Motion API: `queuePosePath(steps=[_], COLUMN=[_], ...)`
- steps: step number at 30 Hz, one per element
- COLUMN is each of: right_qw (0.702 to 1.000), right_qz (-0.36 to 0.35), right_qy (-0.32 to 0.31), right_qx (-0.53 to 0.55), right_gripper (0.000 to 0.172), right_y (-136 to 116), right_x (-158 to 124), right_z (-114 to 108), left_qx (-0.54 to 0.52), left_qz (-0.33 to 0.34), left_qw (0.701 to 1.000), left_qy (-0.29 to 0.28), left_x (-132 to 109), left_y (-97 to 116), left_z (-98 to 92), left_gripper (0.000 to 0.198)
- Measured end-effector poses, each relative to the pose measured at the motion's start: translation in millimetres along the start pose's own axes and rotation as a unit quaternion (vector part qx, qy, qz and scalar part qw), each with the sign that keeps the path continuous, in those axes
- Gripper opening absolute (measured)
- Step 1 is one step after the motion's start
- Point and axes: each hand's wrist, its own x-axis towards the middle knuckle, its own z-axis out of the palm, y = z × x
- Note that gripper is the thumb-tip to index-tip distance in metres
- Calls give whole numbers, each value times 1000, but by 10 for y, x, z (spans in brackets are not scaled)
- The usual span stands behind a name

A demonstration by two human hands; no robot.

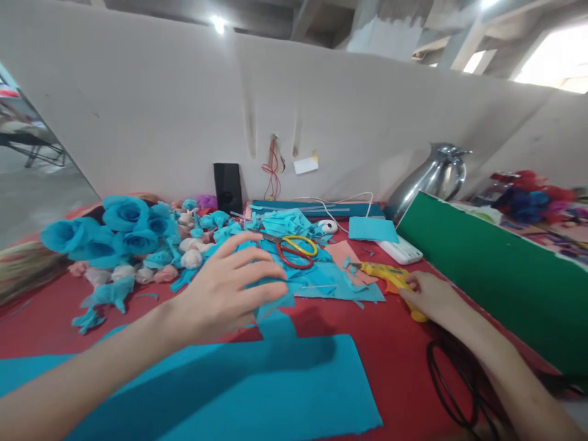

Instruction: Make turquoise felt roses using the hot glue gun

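My left hand [229, 288] is raised over the blue paper with its fingers spread and nothing in it. Just beyond its fingertips, scissors [296, 251] with one red and one yellow handle lie on a pile of blue crepe paper scraps [285, 223]. On the right, the fingers of my right hand [425, 294] are closed around the back of a yellow hot glue gun [386, 274], whose nozzle points left over a salmon paper piece [346, 254]. A large blue crepe paper sheet [257, 386] is spread at the front, partly under my left arm.
Blue paper flowers [124, 214] and small pink rosebuds [165, 274] crowd the left. A black phone [228, 187] leans on the back wall. A steel jug [427, 177] and a green board [487, 275] stand right. A black cable [441, 373] coils beneath my right arm.
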Motion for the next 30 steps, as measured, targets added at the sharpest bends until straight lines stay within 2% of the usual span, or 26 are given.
queuePosePath(steps=[1,3,6,12,17,21,23,26,28,30], right_qw=[1000,997,994,984,957,917,895,876,879,908], right_qz=[13,38,63,111,121,90,71,30,17,24], right_qy=[-20,-61,-86,-67,-49,-16,-22,-47,-40,9], right_qx=[-3,-4,19,120,260,388,439,479,476,419], right_gripper=[19,21,23,25,26,24,20,31,39,41], right_y=[33,72,111,202,128,-98,-241,-480,-644,-779], right_x=[1,5,52,87,-37,-157,-245,-441,-603,-762], right_z=[8,9,23,72,6,-115,-168,-212,-216,-203], left_qx=[-41,-70,-108,-190,-223,-219,-202,-161,-135,-109], left_qz=[-48,-73,-120,-207,-266,-273,-265,-263,-255,-226], left_qw=[998,994,987,960,937,936,941,945,948,958], left_qy=[-20,-28,-24,16,29,45,64,108,132,142], left_x=[-56,-154,-241,-280,-309,-293,-260,-177,-101,-21], left_y=[10,39,85,130,141,112,81,42,38,55], left_z=[71,188,312,519,611,560,477,297,167,51], left_gripper=[15,15,11,9,7,8,9,14,15,15])
